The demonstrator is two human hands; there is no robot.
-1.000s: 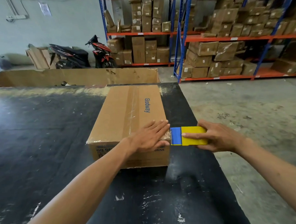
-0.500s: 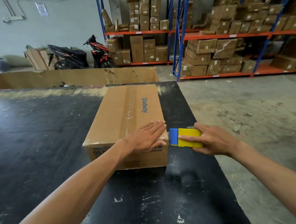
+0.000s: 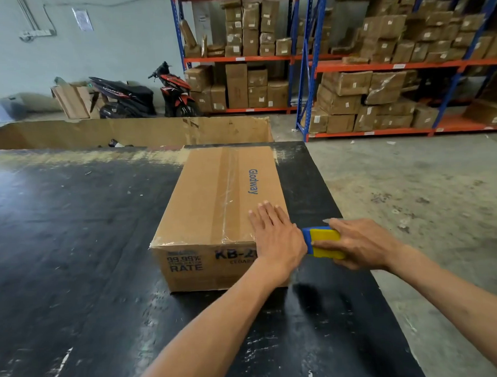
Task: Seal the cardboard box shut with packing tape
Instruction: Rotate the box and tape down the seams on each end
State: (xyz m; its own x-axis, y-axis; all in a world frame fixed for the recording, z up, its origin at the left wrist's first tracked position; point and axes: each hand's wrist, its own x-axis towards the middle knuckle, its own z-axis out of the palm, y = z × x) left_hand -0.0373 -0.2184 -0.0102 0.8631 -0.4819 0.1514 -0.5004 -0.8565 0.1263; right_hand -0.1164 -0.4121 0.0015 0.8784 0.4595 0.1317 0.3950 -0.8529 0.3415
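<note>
A closed cardboard box (image 3: pixel 213 207) lies on the black table (image 3: pixel 72 255), with clear tape along its top seam and across its near top edge. My left hand (image 3: pixel 275 236) presses flat with straight fingers on the box's near right corner. Just right of that corner, my right hand (image 3: pixel 356 243) grips a yellow and blue tape dispenser (image 3: pixel 320 240), which sits beside the box's right side close to my left hand.
A large open cardboard bin (image 3: pixel 152 130) stands behind the table. The table's right edge (image 3: pixel 360 263) runs just past the box, with concrete floor beyond. Blue and orange racks (image 3: pixel 379 66) full of boxes and a parked scooter (image 3: pixel 176 91) are farther back.
My left hand has turned from pointing right to pointing away along the box's right edge. My right hand with the dispenser has dropped slightly and come closer to the corner.
</note>
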